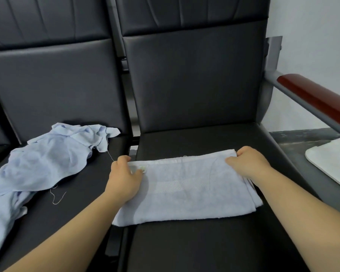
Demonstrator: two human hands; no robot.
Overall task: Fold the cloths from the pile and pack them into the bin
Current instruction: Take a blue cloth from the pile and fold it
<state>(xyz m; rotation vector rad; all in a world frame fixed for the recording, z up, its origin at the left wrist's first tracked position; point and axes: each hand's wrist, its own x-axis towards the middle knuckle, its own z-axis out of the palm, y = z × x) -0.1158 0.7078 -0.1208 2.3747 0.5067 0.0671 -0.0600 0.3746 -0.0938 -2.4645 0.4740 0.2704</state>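
Pinching upper corners of the pale-blue folded terry cloth (185, 191) at centre frame with left hand (124, 178) and right hand (247, 162), risking skewed layers if pulled unevenly.

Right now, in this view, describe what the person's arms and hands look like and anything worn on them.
The left hand and right hand are bare: no gloves, and no ring, watch or bracelet shows. The left forearm and right forearm are uncovered down to the frame's edge, with no sleeve in view.
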